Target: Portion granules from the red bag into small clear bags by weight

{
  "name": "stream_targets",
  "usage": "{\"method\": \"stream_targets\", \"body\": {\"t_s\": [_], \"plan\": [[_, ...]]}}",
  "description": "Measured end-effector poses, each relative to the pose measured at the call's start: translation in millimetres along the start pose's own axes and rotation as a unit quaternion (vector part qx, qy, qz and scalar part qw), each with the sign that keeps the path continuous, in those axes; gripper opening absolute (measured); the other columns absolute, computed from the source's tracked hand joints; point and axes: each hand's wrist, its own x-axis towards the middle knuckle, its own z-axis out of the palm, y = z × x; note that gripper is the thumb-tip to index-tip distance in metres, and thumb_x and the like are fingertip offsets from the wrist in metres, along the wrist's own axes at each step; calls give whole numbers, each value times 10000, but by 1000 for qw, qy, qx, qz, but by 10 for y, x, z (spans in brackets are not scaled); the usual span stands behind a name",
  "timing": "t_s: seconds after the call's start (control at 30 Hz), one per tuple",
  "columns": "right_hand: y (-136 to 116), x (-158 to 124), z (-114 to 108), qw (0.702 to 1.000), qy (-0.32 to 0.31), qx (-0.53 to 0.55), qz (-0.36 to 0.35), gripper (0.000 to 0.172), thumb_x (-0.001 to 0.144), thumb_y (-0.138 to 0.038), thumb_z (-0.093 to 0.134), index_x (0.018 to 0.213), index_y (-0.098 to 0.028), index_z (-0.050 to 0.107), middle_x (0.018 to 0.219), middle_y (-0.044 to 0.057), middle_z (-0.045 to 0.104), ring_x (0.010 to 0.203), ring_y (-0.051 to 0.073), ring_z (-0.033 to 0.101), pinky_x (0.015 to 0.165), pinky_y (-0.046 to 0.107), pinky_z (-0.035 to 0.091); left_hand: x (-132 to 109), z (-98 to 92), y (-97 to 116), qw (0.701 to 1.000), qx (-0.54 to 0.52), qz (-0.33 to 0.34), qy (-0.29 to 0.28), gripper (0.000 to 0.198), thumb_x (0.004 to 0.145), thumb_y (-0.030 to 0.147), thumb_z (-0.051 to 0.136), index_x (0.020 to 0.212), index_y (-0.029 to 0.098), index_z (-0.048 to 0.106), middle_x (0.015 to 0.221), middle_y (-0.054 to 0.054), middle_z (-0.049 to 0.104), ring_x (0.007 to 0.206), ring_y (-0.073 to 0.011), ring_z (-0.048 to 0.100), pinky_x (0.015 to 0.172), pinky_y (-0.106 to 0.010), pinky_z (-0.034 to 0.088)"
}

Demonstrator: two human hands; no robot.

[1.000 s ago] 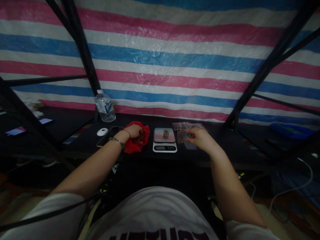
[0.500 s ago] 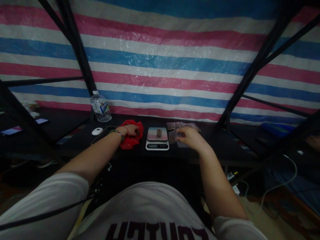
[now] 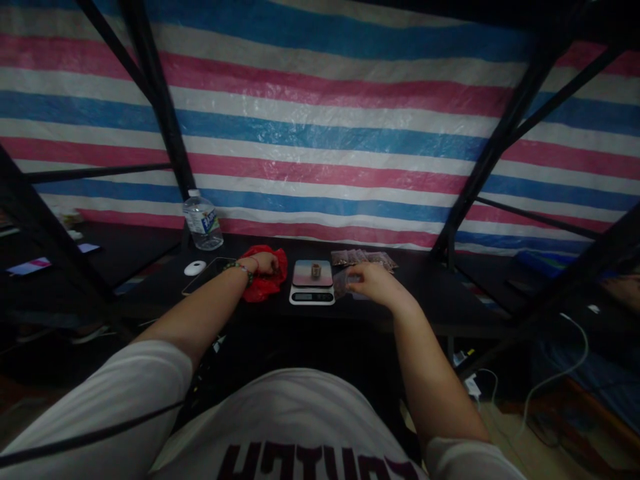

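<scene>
My left hand [image 3: 265, 263] lies on a crumpled red plastic bag [image 3: 265, 288], its fingers curled together; whatever they grip is hidden. My right hand [image 3: 374, 283] pinches a small clear plastic bag [image 3: 343, 284] just right of a kitchen scale [image 3: 312, 297]. A small brownish object, like a little cup or block [image 3: 316, 271], sits on the scale's plate. The digits on its display are too small to read. Behind my right hand lie several small clear bags [image 3: 356, 256] with brownish contents, overlapping in a row.
A clear plastic bottle [image 3: 203, 221] stands at the back left of the black table [image 3: 430, 293]. Near it lie a white oval mouse-like object [image 3: 195, 268] and a dark phone or tablet [image 3: 206, 279]. Black metal posts [image 3: 173, 150] rise at both sides before a striped plastic sheet [image 3: 320, 140].
The view has tilted and shifted slightly. My left hand remains at the red bag with fingers curled. My right hand still holds the clear bag, now a little lower beside the scale.
</scene>
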Motion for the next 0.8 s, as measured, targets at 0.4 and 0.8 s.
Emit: {"method": "stream_targets", "body": {"t_s": [0.4, 0.8], "plan": [[23, -15, 12, 1000, -11, 13, 3, 243, 761, -247, 630, 979, -246, 738, 889, 16, 741, 756, 200, 665, 670, 276, 468, 13, -316, 104, 969, 152, -11, -193, 247, 616, 180, 675, 850, 131, 735, 719, -25, 708, 634, -138, 605, 659, -214, 461], [16, 28, 24, 998, -58, 20, 13, 238, 762, -253, 628, 971, -220, 738, 804, 6, 727, 679, 153, 634, 614, 236, 431, 132, -117, 879, 956, 189, 152, -165, 271, 734, 179, 599, 974, 173, 725, 932, -31, 728, 810, -151, 632, 762, -210, 457]]}}
